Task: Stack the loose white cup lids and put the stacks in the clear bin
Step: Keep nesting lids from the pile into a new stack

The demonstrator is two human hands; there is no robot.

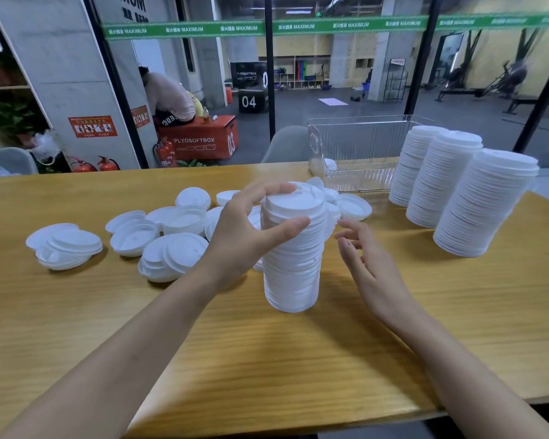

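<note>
In the middle of the frame we see a tall stack of white lids (293, 264) standing upright on the wooden table (267, 359). The left hand (251, 231) grasps its top, with the fingers curled over the uppermost lid and the thumb pressed against the side a little lower. The right hand (373, 264) is released. Its fingers are loosely spread and point at the stack from the right, just beside it. We see a narrow gap between its fingertips and the lids, and it holds nothing.

The loose lids (159, 236) lie left of the stack and behind it, scattered across the centre left of the frame. Some are nested in twos and threes, some lie rim up and some dome up. A single lid (355, 206) lies rim up just right of the stack's top, near the bin.

The clear bin (358, 144) stands at the table's far edge, upper right of centre. Through its ribbed wall we make out a white shape (330, 164) at its left end, but we cannot tell whether it lies inside. Three tall stacks (444, 185) stand close side by side at the right of the frame, on the table outside the bin.

Beyond the table, a glass wall with a green band (184, 29) looks onto a gym floor. At upper left a person sits on a red box (200, 142), and red fire extinguishers (108, 164) stand by a pillar.
</note>
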